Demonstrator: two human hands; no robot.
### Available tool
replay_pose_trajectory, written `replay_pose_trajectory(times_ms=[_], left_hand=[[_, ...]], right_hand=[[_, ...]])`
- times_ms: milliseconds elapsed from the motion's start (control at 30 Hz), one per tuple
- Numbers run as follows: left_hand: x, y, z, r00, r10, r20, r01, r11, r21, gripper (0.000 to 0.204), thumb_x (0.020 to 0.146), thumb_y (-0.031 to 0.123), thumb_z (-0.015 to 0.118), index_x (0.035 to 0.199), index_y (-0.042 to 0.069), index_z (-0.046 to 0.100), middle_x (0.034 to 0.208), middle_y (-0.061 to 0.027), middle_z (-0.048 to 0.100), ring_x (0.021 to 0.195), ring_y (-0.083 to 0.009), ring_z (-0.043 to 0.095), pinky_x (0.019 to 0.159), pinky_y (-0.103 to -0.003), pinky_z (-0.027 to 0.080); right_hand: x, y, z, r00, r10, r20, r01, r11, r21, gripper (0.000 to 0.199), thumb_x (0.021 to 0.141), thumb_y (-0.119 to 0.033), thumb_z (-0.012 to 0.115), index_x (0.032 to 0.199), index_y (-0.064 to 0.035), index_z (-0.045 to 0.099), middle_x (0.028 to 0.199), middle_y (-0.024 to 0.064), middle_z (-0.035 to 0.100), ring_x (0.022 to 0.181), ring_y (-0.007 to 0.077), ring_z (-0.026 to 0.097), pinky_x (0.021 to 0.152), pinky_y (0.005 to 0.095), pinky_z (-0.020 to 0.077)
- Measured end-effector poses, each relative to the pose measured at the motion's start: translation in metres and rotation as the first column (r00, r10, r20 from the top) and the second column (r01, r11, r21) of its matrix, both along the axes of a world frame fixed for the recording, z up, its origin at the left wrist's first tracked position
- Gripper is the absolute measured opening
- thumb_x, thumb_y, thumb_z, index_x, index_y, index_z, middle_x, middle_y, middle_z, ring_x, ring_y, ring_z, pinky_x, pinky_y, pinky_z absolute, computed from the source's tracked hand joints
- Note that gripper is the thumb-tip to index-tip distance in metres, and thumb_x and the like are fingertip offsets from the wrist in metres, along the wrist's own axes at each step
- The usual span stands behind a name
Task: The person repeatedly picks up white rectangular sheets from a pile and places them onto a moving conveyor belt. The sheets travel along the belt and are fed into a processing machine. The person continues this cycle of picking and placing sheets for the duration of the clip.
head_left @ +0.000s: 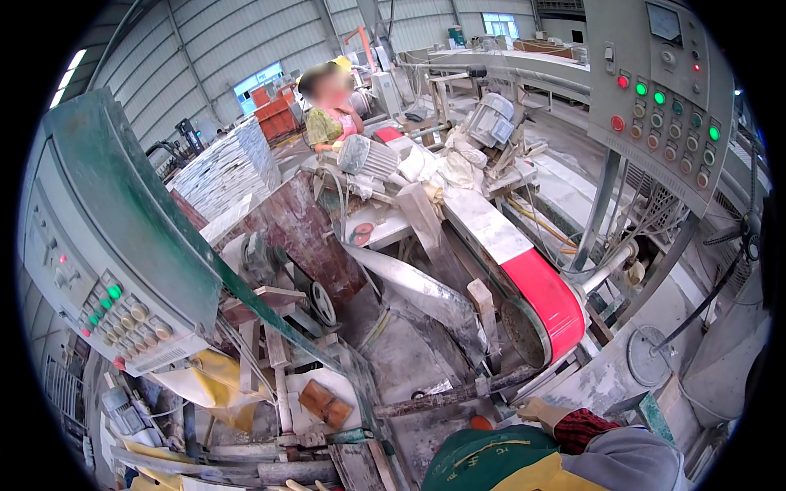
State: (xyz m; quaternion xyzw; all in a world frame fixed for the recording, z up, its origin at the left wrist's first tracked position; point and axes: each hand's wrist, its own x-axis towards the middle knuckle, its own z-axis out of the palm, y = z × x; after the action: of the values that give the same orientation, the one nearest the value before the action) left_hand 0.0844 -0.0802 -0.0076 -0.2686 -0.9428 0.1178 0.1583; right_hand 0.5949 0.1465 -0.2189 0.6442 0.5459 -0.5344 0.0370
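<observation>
Honestly, I can't make out the left hand from here. The right hand (542, 410), below a red plaid cuff (580, 429), hangs near the red-ended belt (544, 304); I cannot tell how far its fingers part or whether they hold anything. That belt slopes down toward the wearer's green apron (483, 455), which carries yellowish lettering. The left panel (106, 286) and right panel (655, 94) bear buttons, any labels too tiny to read.

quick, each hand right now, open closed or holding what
Left hand: only fingertips seem to show; cannot tell.
Right hand: in view, but open or closed cannot be told.
</observation>
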Motion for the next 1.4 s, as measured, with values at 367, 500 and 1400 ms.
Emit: replay_pose_trajectory(times_ms=[367, 500, 1400], left_hand=[[0.014, 0.009, 0.006, 0.997, 0.068, 0.037, -0.065, 0.996, -0.063, 0.074, 0.091, 0.059, 0.048, 0.146, 0.011, 0.042, 0.155, -0.0255, 0.023, 0.133, -0.0426, 0.037, 0.106, -0.053, 0.033], [0.018, 0.010, 0.007, 0.994, 0.079, 0.070, -0.074, 0.995, -0.068, 0.074, 0.091, 0.059, 0.049, 0.146, 0.011, 0.043, 0.155, -0.0254, 0.022, 0.133, -0.0428, 0.036, 0.106, -0.054, 0.032], [0.010, -0.003, -0.051, 0.965, -0.178, -0.191, 0.204, 0.971, 0.122, 0.071, 0.085, 0.055, 0.060, 0.137, 0.007, 0.052, 0.147, -0.0322, 0.035, 0.128, -0.0525, 0.037, 0.099, -0.066, 0.032]], right_hand=[[0.003, 0.000, -0.024, 0.999, -0.043, -0.022, 0.043, 0.999, -0.005, 0.052, 0.087, -0.026, 0.060, 0.136, -0.0101, 0.056, 0.094, 0.0106, 0.072, 0.072, 0.0168, 0.067, 0.062, 0.0310, 0.0548], [0.004, 0.000, -0.029, 0.999, 0.029, 0.021, -0.030, 0.999, 0.044, 0.051, 0.087, -0.025, 0.060, 0.135, -0.0103, 0.057, 0.093, 0.0116, 0.072, 0.075, 0.0176, 0.069, 0.064, 0.0317, 0.0558], [-0.003, -0.002, -0.008, 0.999, 0.032, 0.024, -0.032, 0.999, -0.015, 0.050, 0.086, -0.027, 0.051, 0.135, -0.0149, 0.058, 0.105, 0.0125, 0.072, 0.081, 0.0186, 0.072, 0.068, 0.0327, 0.0565]])
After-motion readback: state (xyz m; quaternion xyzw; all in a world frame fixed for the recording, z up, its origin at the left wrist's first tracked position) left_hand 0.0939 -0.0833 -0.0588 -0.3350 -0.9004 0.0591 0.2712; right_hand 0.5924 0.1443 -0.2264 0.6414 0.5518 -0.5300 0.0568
